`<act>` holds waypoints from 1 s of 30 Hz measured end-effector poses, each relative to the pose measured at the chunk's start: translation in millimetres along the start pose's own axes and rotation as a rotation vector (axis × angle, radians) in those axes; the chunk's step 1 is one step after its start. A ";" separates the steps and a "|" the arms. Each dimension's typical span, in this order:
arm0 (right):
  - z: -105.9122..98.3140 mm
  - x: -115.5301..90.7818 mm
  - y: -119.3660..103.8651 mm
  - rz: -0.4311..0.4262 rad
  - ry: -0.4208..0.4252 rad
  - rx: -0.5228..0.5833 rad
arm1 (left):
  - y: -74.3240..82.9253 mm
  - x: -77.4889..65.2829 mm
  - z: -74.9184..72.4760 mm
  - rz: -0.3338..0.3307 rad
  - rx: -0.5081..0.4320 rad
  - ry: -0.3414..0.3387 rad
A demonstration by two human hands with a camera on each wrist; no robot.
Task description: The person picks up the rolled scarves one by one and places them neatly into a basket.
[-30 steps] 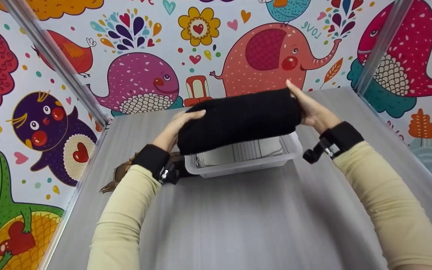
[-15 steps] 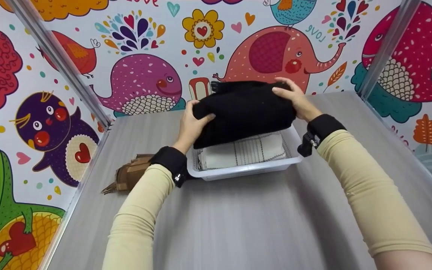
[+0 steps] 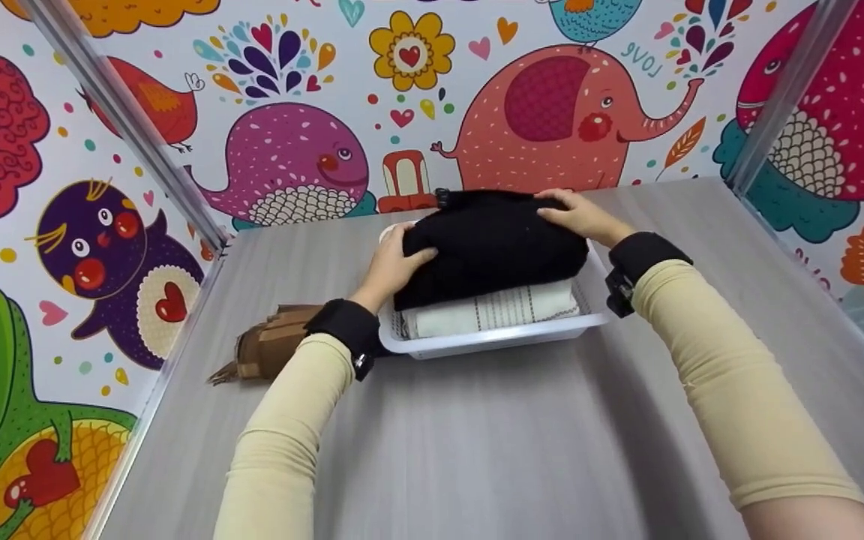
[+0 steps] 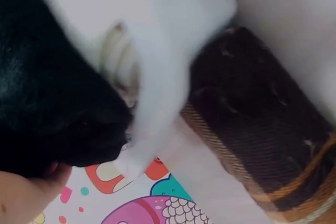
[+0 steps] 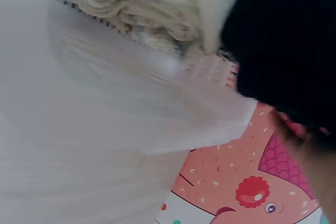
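A folded black scarf (image 3: pixel 492 247) with a bit of fringe at its back left corner lies over a white plastic basket (image 3: pixel 511 339). My left hand (image 3: pixel 393 264) grips its left end, thumb on top. At its right end my right hand (image 3: pixel 583 217) holds the far corner, fingers over the upper side. Under the scarf, inside the basket, a folded white cloth with dark stripes (image 3: pixel 503 309) shows along the front. The right wrist view shows that cloth's layered folds (image 5: pixel 136 14) above the basket wall (image 5: pixel 210 114); the scarf hides much of the basket's inside.
Left of the basket, on the grey table (image 3: pixel 447 442), lies a folded brown scarf (image 3: pixel 271 345) with fringe, partly behind my left forearm. The left wrist view shows its dark, orange-striped weave (image 4: pixel 262 108). A printed wall (image 3: pixel 409 127) with metal posts encloses the back and sides.
Both hands have lowered the black scarf from above the basket onto the white cloth. The scarf has tilted back, and my right hand's fingers have shifted onto its top. Basket and brown scarf stayed put.
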State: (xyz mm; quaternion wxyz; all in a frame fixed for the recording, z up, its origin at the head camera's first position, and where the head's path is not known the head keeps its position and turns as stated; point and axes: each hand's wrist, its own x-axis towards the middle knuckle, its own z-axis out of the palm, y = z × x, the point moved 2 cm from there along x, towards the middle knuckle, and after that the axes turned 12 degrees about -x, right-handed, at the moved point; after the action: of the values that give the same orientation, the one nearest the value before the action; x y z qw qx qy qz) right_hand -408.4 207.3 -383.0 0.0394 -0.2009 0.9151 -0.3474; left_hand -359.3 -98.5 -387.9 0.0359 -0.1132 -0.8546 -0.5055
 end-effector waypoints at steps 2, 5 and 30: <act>-0.4 1.1 -4.7 -0.053 0.007 -0.193 | 1.2 2.1 -0.8 -0.033 0.012 -0.036; 1.9 1.8 -18.1 -0.185 0.106 -0.553 | 3.7 4.8 -2.8 -0.076 0.059 -0.061; 36.2 4.9 -28.6 -0.118 0.013 -0.975 | 11.6 17.7 6.7 -0.314 0.296 -0.328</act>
State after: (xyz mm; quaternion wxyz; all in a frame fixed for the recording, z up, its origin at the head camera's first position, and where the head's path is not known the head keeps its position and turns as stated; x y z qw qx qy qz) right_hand -395.5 163.5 -391.3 -0.0845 -0.2453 0.9585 0.1186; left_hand -373.5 -84.5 -378.1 -0.1657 -0.0530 -0.9206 -0.3496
